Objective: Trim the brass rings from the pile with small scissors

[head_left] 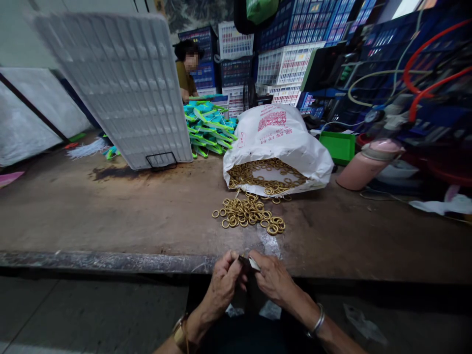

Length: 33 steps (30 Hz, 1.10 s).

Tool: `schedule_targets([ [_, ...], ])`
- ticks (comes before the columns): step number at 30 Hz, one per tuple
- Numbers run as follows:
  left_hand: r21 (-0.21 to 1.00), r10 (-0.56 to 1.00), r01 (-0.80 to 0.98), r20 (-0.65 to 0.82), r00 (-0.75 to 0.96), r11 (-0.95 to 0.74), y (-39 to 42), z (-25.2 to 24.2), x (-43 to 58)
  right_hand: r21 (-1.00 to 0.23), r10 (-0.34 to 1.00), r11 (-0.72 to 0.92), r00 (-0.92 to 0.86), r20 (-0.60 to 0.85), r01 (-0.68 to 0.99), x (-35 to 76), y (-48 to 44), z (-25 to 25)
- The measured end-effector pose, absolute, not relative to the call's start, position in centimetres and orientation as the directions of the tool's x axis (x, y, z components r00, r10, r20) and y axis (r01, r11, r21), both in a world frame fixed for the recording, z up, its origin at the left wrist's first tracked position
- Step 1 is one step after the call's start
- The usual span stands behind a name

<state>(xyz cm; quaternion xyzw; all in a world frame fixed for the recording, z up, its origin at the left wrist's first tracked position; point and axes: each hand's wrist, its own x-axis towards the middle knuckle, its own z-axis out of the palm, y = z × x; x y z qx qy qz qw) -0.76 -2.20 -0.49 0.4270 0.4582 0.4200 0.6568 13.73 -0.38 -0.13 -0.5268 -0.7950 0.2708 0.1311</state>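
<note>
My left hand (224, 281) and my right hand (273, 276) meet just off the table's front edge, fingers closed and thumbs up. A small flat pale piece (254, 264) sticks out from under my right thumb; its kind is unclear. A dark bit (244, 262) shows between the fingertips, where my left hand pinches something too small and shaded to name. Beyond the hands lies a loose pile of gold-coloured rings (248, 211). More rings fill the mouth of a white woven sack (295, 142) with red print, lying on its side behind the pile.
The brown table (110, 216) has a worn front edge. A ribbed white panel (118, 93) stands at left, beside green and blue plastic pieces (210, 128). A pink bottle (368, 162) and green tray (338, 147) are at right. A person (187, 73) sits before stacked crates (236, 42).
</note>
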Motion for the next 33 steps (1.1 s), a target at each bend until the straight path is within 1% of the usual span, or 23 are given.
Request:
schedule_targets([
  [7, 0.940, 0.943, -0.174, -0.256, 0.214, 0.295, -2.7, -0.2, -0.8, -0.503, 0.911, 0.280, -0.391, -0.128, 0.818, 13.7, -0.4, -0.6],
  [11, 0.920, 0.934, -0.212, -0.283, 0.218, 0.329, -3.0, -0.2, -1.0, -0.454, 0.915, 0.297, -0.386, -0.117, 0.840, 13.3, -0.5, -0.2],
  [14, 0.918, 0.935, -0.227, -0.277, 0.221, 0.325, -3.2, -0.2, -1.3, -0.429, 0.927, 0.284, -0.360, -0.107, 0.858, 12.7, -0.8, 0.3],
  [16, 0.929, 0.942, -0.214, -0.254, 0.220, 0.301, -3.6, 0.3, -1.5, -0.415, 0.933, 0.277, -0.346, -0.099, 0.866, 12.6, -0.8, 0.4],
  [18, 0.956, 0.953, -0.179, -0.187, 0.236, 0.232, -4.1, 1.2, -1.7, -0.385, 0.948, 0.237, -0.300, -0.110, 0.892, 13.1, -0.3, 0.4],
  [20, 0.981, 0.953, -0.149, -0.077, 0.292, 0.125, -4.7, 2.1, -1.7, -0.326, 0.969, 0.130, -0.190, -0.160, 0.937, 14.3, 0.5, 0.4],
  [21, 0.980, 0.944, -0.162, -0.061, 0.326, 0.119, -4.9, 2.4, -1.7, -0.316, 0.977, 0.107, -0.158, -0.140, 0.943, 15.1, 1.0, 0.4],
  [22, 0.969, 0.931, -0.187, -0.086, 0.355, 0.161, -4.9, 2.6, -1.6, -0.313, 0.986, 0.083, -0.123, -0.109, 0.946, 15.9, 1.5, 0.4],
  [25, 0.868, 0.895, -0.315, -0.265, 0.358, 0.383, -4.4, 2.4, -1.1, -0.300, 1.000, 0.008, -0.008, 0.000, 0.954, 17.9, 2.9, 0.3],
  [26, 0.829, 0.888, -0.363, -0.304, 0.346, 0.425, -4.1, 2.1, -1.0, -0.292, 1.000, -0.009, 0.017, 0.025, 0.956, 18.3, 3.2, 0.2],
  [29, 0.735, 0.886, -0.501, -0.323, 0.334, 0.457, -3.3, 1.6, -0.8, -0.257, 0.998, -0.020, 0.035, 0.055, 0.966, 18.8, 4.0, -0.5],
  [33, 0.589, 0.863, -0.631, -0.323, 0.389, 0.505, -2.7, 1.2, -0.9, -0.199, 0.997, -0.044, 0.056, 0.055, 0.979, 18.6, 4.4, -1.4],
])
